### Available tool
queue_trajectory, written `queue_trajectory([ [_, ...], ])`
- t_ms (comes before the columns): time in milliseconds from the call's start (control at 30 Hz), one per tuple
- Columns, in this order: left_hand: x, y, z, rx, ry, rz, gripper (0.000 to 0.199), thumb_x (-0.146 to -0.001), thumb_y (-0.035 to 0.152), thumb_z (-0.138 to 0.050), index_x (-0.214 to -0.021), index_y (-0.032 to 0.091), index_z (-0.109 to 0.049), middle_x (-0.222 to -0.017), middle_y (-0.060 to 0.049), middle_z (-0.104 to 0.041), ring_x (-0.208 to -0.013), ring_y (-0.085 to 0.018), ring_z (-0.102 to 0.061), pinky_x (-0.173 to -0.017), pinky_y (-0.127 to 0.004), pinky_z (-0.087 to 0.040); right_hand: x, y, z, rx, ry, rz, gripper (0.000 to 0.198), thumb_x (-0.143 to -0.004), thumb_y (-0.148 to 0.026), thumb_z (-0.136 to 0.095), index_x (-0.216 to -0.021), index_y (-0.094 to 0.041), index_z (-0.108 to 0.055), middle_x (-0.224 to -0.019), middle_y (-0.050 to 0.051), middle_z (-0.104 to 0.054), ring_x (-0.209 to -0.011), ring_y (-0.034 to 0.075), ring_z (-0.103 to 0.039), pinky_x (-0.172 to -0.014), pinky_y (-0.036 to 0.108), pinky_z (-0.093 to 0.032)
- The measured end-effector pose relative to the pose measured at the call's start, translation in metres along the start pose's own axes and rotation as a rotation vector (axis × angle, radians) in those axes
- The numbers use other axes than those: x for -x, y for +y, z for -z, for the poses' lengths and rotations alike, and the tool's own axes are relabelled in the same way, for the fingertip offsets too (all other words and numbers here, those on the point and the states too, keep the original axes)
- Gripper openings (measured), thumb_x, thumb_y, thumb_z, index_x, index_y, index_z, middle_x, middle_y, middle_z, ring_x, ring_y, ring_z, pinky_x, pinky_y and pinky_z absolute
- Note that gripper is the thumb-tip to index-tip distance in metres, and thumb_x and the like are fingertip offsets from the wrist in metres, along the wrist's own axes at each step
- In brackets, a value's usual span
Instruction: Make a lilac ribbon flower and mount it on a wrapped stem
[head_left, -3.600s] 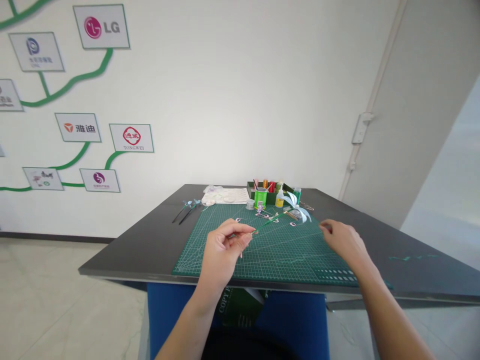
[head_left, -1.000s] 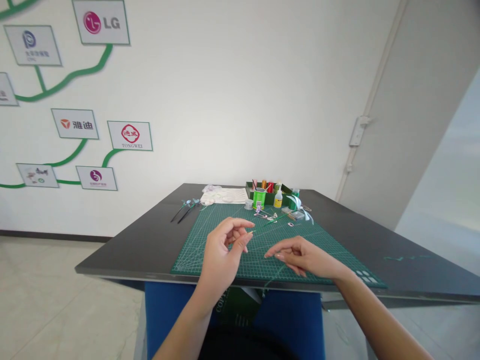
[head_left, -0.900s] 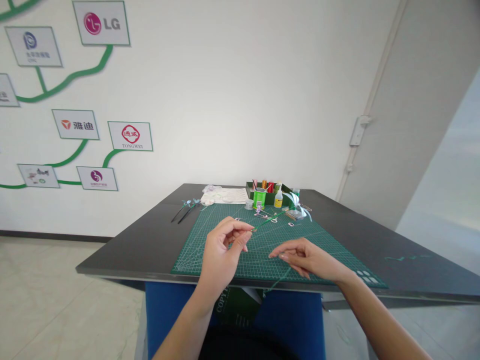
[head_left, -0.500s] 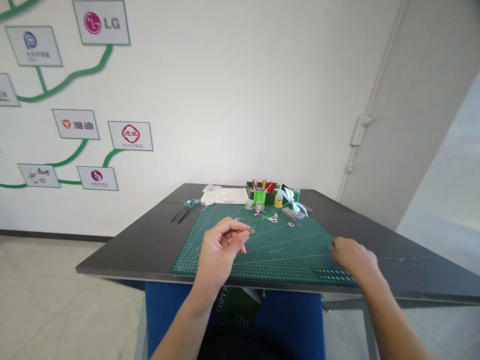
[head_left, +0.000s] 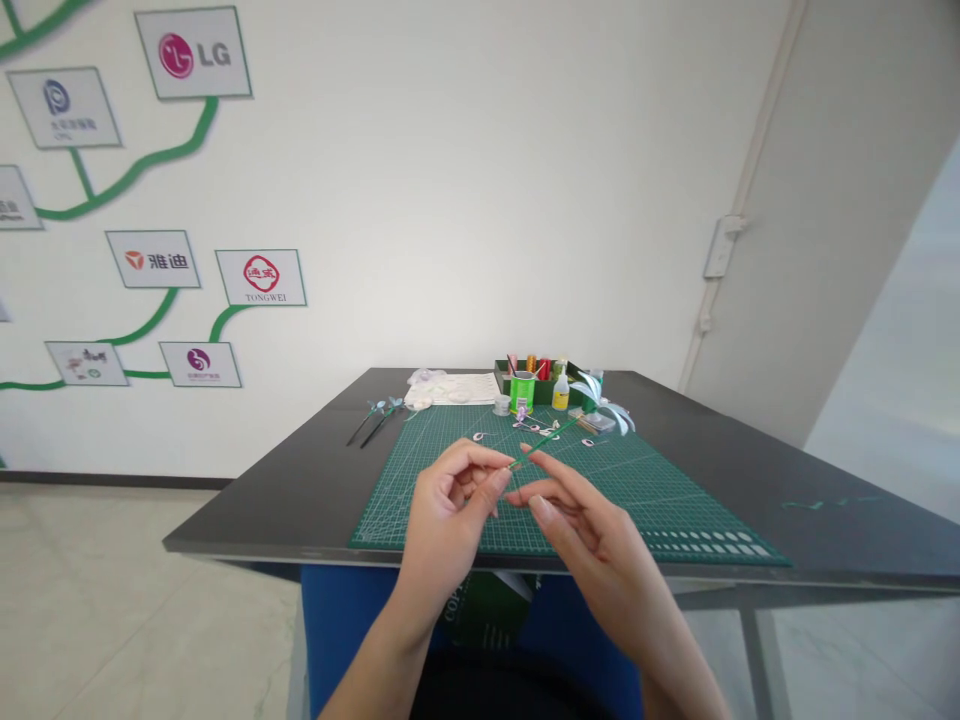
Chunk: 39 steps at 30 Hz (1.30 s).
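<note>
Between the thumb and fingers of my left hand (head_left: 461, 495) is the lower end of a green flower stem (head_left: 546, 440). The stem slants up and away to the right, ending in a pale blue and white flower (head_left: 600, 400) with long drooping petals. My right hand (head_left: 581, 530) is close beside the left one, fingers spread and nothing visible in them. Its index fingertip is near the stem; whether it touches cannot be made out. Both hands are above the green cutting mat (head_left: 675, 495).
Behind the hands stand a green tin (head_left: 522, 392), a glue bottle (head_left: 561, 390) and a dark box of thread spools (head_left: 545, 370). Small flower pieces (head_left: 386, 407) with dark stems lie left of the mat. Green scraps (head_left: 814, 505) lie on the dark table (head_left: 285, 480) at right.
My right hand has come in from the mat's right side to beside my left hand, and its fingers have spread. The left hand still holds the stem.
</note>
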<state>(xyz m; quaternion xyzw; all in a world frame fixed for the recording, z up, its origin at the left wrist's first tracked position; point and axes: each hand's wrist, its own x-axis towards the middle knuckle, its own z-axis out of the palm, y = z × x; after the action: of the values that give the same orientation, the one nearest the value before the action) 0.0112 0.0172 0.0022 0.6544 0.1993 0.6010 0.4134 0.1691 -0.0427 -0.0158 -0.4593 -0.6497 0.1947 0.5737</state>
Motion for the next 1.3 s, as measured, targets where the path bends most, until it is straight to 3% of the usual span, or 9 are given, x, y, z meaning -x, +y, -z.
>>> queue_trajectory([
  [133,0.001,-0.002,0.003,-0.029,0.001,-0.006,0.015,-0.091,0.032,-0.079,-0.088,0.017,-0.078,-0.076,0.000,-0.065,-0.057,-0.010,-0.055,-0.052,-0.021,-0.047,0.003,0.010,-0.010,-0.122,0.051,-0.034,0.050,-0.104,-0.048,-0.064,-0.143,-0.017,-0.070,-0.068,0.000,-0.076,-0.066,0.020,-0.075,-0.072,0.031,-0.062],
  [233,0.001,-0.003,0.003,-0.028,0.001,-0.012,0.013,-0.091,0.030,-0.078,-0.088,0.017,-0.079,-0.076,0.000,-0.065,-0.057,-0.010,-0.054,-0.052,-0.020,-0.046,0.004,0.009,-0.011,-0.113,0.087,-0.047,0.048,-0.101,-0.047,-0.067,-0.138,-0.017,-0.074,-0.057,-0.004,-0.069,-0.054,0.017,-0.066,-0.064,0.030,-0.057],
  [433,0.004,-0.003,-0.003,-0.002,-0.003,-0.053,0.008,-0.092,0.023,-0.076,-0.088,0.018,-0.080,-0.084,-0.003,-0.070,-0.066,-0.012,-0.062,-0.059,-0.021,-0.049,0.002,0.007,-0.017,-0.113,0.115,-0.025,0.044,-0.098,-0.040,-0.068,-0.133,-0.015,-0.075,-0.064,0.000,-0.076,-0.061,0.020,-0.073,-0.064,0.031,-0.056],
  [600,0.006,-0.002,-0.004,-0.021,-0.012,-0.057,0.009,-0.093,0.026,-0.077,-0.089,0.018,-0.081,-0.091,-0.006,-0.075,-0.079,-0.017,-0.071,-0.069,-0.024,-0.056,0.006,0.003,-0.021,-0.063,0.209,0.060,0.031,-0.101,-0.033,-0.065,-0.121,-0.016,-0.081,-0.051,-0.005,-0.065,-0.046,0.015,-0.061,-0.054,0.026,-0.052],
  [767,0.008,0.002,-0.004,0.011,-0.066,-0.056,0.011,-0.097,0.029,-0.077,-0.093,0.019,-0.081,-0.096,-0.007,-0.079,-0.086,-0.018,-0.074,-0.076,-0.024,-0.058,0.012,0.000,-0.021,0.068,0.308,0.138,0.026,-0.102,-0.029,-0.065,-0.114,-0.017,-0.084,-0.050,-0.004,-0.063,-0.043,0.014,-0.058,-0.046,0.024,-0.049],
  [1067,0.009,0.001,-0.009,0.014,0.008,-0.002,0.019,-0.091,0.032,-0.083,-0.083,0.017,-0.075,-0.076,-0.002,-0.072,-0.067,-0.013,-0.061,-0.063,-0.020,-0.049,0.016,-0.005,-0.019,0.263,0.281,0.211,0.032,-0.103,-0.026,-0.059,-0.115,-0.016,-0.087,-0.058,0.003,-0.071,-0.042,0.018,-0.061,-0.048,0.028,-0.056],
  [1300,0.008,0.002,-0.007,0.053,-0.060,-0.024,0.014,-0.095,0.031,-0.080,-0.089,0.019,-0.078,-0.081,-0.002,-0.073,-0.069,-0.012,-0.063,-0.063,-0.019,-0.049,0.016,-0.008,-0.014,0.282,0.289,0.224,0.033,-0.104,-0.025,-0.058,-0.113,-0.014,-0.087,-0.055,0.003,-0.071,-0.041,0.018,-0.062,-0.054,0.029,-0.061],
])
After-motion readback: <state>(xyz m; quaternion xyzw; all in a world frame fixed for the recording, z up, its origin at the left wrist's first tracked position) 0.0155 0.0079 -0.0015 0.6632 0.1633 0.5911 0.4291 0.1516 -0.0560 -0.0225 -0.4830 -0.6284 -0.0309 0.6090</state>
